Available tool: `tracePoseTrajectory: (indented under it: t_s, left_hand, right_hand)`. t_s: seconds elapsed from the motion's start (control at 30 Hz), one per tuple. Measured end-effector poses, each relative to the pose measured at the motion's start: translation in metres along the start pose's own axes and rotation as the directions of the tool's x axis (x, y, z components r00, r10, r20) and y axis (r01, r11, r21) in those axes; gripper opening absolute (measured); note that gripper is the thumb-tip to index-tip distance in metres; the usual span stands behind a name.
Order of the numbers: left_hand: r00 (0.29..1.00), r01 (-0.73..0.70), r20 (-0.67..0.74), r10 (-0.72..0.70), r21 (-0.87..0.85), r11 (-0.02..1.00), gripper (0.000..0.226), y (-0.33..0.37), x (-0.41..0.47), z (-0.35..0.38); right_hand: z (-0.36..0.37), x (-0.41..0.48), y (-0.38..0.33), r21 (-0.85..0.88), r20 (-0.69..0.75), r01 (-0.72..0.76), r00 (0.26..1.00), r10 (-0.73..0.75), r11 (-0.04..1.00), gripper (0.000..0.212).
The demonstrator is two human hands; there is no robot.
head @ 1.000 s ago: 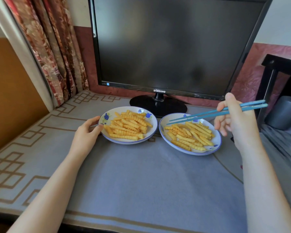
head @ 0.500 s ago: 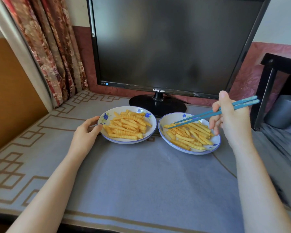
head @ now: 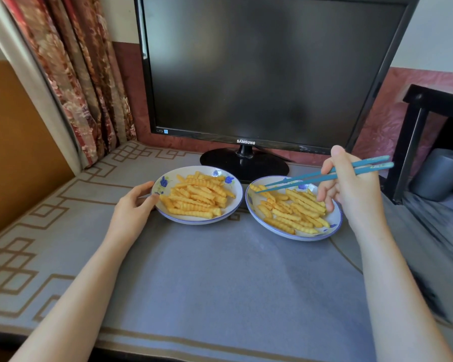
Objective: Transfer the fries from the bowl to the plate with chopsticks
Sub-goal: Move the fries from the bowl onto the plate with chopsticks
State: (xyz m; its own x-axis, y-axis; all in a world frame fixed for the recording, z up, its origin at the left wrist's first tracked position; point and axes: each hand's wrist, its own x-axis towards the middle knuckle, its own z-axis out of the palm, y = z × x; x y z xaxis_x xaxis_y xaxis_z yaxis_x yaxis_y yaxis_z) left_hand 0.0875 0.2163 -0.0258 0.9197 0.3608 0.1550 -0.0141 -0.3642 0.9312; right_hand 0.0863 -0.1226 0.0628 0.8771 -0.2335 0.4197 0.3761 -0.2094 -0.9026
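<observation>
On the cloth-covered table (head: pixel 220 278), just in front of the monitor (head: pixel 267 71), stand two flower-rimmed dishes side by side, close but apart — both holding crinkle-cut fries. Which dish is the task's bowl and which its plate cannot be told from shape alone; both look similarly shallow. The left dish (head: pixel 234 205) carries a compact heap of fries (head: pixel 196 198); the right dish (head: pixel 336 223) carries a looser spread (head: pixel 290 210). The left hand (head: pixel 134 207) rests at the left dish's near-left rim, fingers curled against the edge, steadying it. The right hand (head: pixel 351 189) is closed round a pair of blue chopsticks (head: pixel 322 175), held near their upper third, the shafts slanting down and leftward over the right dish. Their tips lie close together at that dish's far-left edge, against an end fry (head: pixel 254 188); whether the fry is actually pinched between them cannot be told. Judged step: either a pick-up from the right dish or a release into it — the frame does not settle the direction. If a pick-up, the next move calls for closing the tips firmly on one fry, lifting it clear of its neighbours and carrying it level across the narrow gap. The ridged fries should give the smooth tips some purchase.
</observation>
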Motion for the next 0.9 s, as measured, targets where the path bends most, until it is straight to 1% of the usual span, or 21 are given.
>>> tracePoseTrajectory:
  t_s: [0.3,0.43,0.63,0.73,0.8,0.9]
  left_hand:
    - [1.000,-0.003,0.002,0.003,0.001,1.000,0.031,0.000,0.000,0.000]
    - [1.000,-0.005,-0.001,0.005,-0.003,1.000,0.032,0.000,0.000,0.001]
    - [1.000,-0.002,0.002,0.002,-0.016,1.000,0.032,-0.001,0.001,0.000]
    - [1.000,-0.002,0.003,0.002,-0.011,1.000,0.032,0.000,0.000,0.001]
    - [1.000,-0.004,0.001,0.004,-0.010,1.000,0.032,0.001,0.000,0.001]
    - [1.000,-0.011,0.001,0.011,-0.002,1.000,0.032,0.000,0.000,0.000]
  right_hand:
    - [-0.017,-0.002,-0.010,-0.045,0.019,-0.020,1.000,0.021,0.999,0.039]
    - [-0.009,-0.003,-0.008,-0.049,-0.024,0.001,1.000,-0.002,0.999,0.044]
    - [-0.005,-0.006,-0.014,0.057,-0.165,0.006,0.986,0.004,0.998,0.045]
    - [0.004,-0.010,-0.017,0.141,-0.203,0.015,0.979,0.014,0.990,0.043]
    - [0.016,-0.014,-0.016,0.178,-0.180,0.014,0.984,0.018,0.984,0.043]
    - [0.038,-0.022,-0.011,0.171,-0.107,-0.004,0.994,0.023,0.985,0.043]
